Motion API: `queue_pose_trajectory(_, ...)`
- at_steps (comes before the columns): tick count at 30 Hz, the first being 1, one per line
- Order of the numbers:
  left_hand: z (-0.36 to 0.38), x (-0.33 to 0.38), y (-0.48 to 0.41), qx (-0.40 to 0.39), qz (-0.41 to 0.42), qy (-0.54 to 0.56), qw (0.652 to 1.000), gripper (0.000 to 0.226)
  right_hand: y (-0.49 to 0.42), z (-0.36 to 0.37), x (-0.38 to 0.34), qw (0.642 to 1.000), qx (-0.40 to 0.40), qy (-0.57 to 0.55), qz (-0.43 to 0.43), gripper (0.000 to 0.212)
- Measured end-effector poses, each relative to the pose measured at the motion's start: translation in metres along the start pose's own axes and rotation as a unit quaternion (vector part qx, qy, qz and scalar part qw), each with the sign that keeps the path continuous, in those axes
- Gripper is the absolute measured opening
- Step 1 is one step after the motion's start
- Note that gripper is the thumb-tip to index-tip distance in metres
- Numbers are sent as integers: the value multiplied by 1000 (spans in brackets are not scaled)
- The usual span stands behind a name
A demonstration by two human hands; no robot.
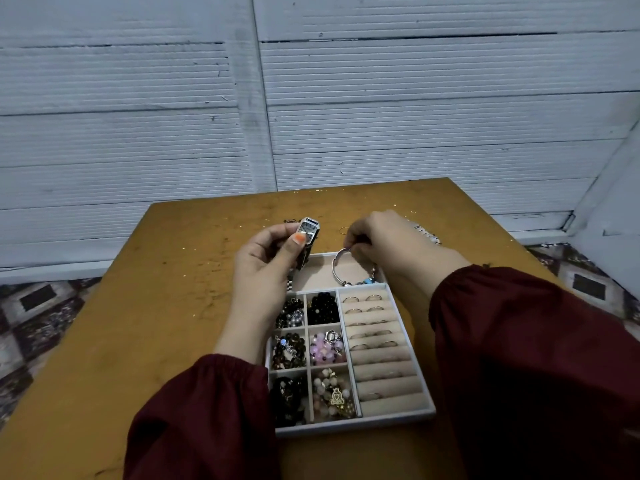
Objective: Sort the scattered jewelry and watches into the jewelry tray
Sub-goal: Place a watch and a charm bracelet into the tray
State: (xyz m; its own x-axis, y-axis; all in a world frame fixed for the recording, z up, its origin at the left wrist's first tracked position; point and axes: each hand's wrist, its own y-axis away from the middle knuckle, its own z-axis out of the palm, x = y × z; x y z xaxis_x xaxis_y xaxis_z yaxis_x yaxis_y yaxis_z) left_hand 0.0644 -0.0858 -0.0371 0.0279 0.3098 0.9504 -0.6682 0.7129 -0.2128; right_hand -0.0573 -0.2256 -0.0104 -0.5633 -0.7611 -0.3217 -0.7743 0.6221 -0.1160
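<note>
A white jewelry tray lies on the table in front of me, with beaded bracelets in its small left compartments and rings in the padded rolls on the right. My left hand grips a rectangular silver watch by its dark strap, raised above the tray's far left corner. My right hand pinches a silver bangle with blue charms, which hangs down into the tray's long far compartment. Dark red sleeves cover both forearms.
The ochre wooden table has worn, speckled patches. A thin gold ring and a beaded piece lie beyond my right hand. A dark chain peeks out behind the watch. A white ribbed wall stands behind the table.
</note>
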Motion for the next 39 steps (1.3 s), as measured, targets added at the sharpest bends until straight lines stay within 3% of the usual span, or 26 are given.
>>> queue_pose_trajectory(6, 0, 1, 0, 2, 5, 15, 1000, 17, -10, 4, -9, 993, -33, 63, -99, 16)
queue_pose_trajectory(11, 2, 3, 1, -2, 8, 13, 1000, 15, -11, 4, -11, 989, -38, 64, -126, 17)
queue_pose_trajectory(14, 1, 2, 1, -8, 12, 0, 1000, 15, -7, 6, -8, 995, -44, 26, -91, 21)
queue_pose_trajectory(16, 1, 2, 1, -6, 13, 2, 1000, 15, -2, 2, -3, 999, -12, -34, -22, 26)
queue_pose_trajectory(19, 2, 5, 2, -5, 12, 21, 1000, 15, 7, -2, 6, 995, 51, -53, 74, 16)
queue_pose_trajectory(22, 1, 3, 2, -11, 15, 16, 1000, 16, 16, 0, 7, 992, 55, -29, 113, 9)
queue_pose_trajectory(30, -1, 0, 0, -8, 14, 3, 1000, 16, 15, 17, 1, 990, 51, 10, 134, 9)
queue_pose_trajectory(35, 1, 2, 1, -8, 13, -3, 1000, 15, 9, 11, -3, 992, 64, 63, 83, 7)
queue_pose_trajectory(39, -1, 0, 0, -5, 16, -3, 1000, 15, 2, 9, -5, 993, 40, 94, 54, 18)
